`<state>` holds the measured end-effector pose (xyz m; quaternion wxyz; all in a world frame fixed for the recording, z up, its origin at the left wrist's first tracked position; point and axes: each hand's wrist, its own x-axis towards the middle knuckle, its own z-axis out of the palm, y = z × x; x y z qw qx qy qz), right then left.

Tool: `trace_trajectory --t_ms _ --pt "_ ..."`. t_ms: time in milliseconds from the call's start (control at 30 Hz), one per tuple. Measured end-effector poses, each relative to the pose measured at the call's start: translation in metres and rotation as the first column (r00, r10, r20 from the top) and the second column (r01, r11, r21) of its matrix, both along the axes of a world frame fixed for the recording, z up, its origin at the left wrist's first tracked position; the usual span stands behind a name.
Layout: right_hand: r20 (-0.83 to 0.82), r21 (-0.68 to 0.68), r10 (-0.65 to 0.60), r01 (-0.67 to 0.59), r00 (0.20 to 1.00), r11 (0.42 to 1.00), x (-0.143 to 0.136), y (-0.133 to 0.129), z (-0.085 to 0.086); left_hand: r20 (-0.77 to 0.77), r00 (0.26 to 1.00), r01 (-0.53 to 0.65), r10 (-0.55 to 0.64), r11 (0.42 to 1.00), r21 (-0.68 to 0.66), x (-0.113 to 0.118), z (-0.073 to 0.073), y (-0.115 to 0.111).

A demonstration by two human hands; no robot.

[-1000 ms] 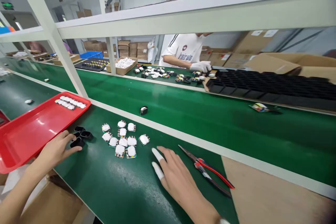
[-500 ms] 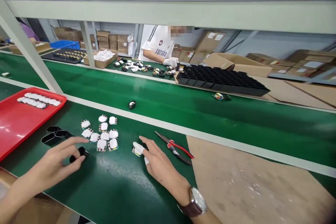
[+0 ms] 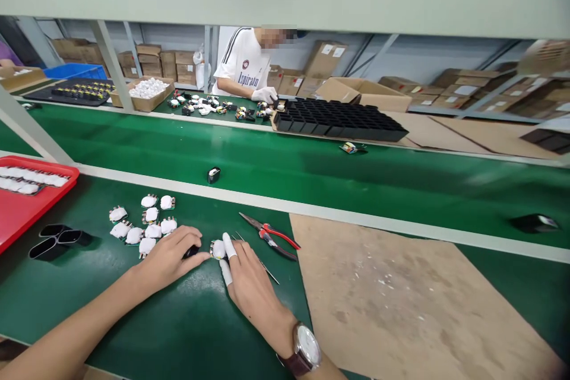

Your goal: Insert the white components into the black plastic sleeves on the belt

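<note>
My left hand (image 3: pixel 167 258) is closed around a small black plastic housing (image 3: pixel 191 252), mostly hidden by the fingers. White finger covers sit on two fingers of my right hand (image 3: pixel 253 285), which grips a small circuit board (image 3: pixel 218 249) with a white top, just beside the housing. Whether board and housing touch I cannot tell. Several similar white-topped boards (image 3: pixel 151 214) lie on the green bench left of my hands. Farther left, three hollow black housings (image 3: pixel 48 249) stand together. A thin metal tool (image 3: pixel 270 274) lies partly under my right hand.
Red-handled pliers (image 3: pixel 271 236) lie beside a cardboard sheet (image 3: pixel 378 309). A red tray (image 3: pixel 66 184) holds boards at left. On the green belt (image 3: pixel 267 166) sit a filled housing (image 3: pixel 214 174) and other parts. Across it, a gloved person works near black housings in rows (image 3: pixel 338 122).
My left hand has moved right with the black housing, up to my right hand. The board is now between my right fingers. The view has shifted right.
</note>
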<state>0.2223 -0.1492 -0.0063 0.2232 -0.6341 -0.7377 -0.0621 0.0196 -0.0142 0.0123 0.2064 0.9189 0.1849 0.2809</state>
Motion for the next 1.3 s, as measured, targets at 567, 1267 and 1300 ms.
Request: trace_trajectory --t_ms 567,1267,1300 --pt "-0.319 0.228 0.161 -0.089 0.934 0.97 -0.008 -0.004 0.021 -0.065 0.996 0.035 -0.056 0.958 -0.286 -0.019 -0.011 -0.016" --pt "-0.075 0.008 0.193 -0.193 0.978 0.981 -0.017 -0.007 0.042 -0.061 0.985 0.132 -0.162 0.932 -0.339 -0.022 -0.004 -0.021" --pt "-0.057 -0.001 0.196 -0.196 0.979 0.981 -0.018 -0.007 0.043 -0.058 0.985 0.136 -0.165 0.931 -0.338 -0.022 -0.004 -0.021"
